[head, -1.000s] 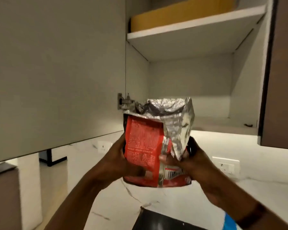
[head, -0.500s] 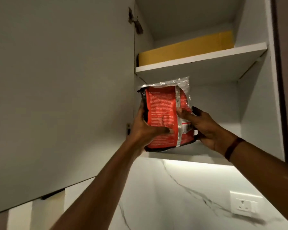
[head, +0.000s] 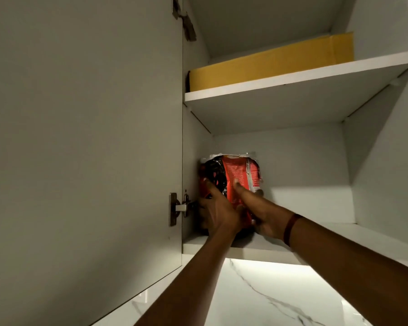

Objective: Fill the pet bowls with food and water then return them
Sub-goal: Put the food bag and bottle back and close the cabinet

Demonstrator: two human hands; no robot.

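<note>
A red and black pet food bag [head: 236, 175] with a torn silver foil top stands upright on the bottom shelf [head: 339, 241] of an open wall cabinet, in its back left corner. My left hand [head: 218, 208] grips the bag's left side. My right hand [head: 257, 208] holds its right side, thumb on the red front. No pet bowls are in view.
The open cabinet door [head: 85, 137] fills the left, with hinges [head: 177, 208] at its edge. A flat yellow-brown cardboard box [head: 269, 64] lies on the upper shelf [head: 292, 78]. A white marble wall [head: 257, 297] is below the cabinet.
Both hands have lifted the bag from chest height and pushed it deep into the cabinet's lower shelf, against the left wall. My view has tilted up.
</note>
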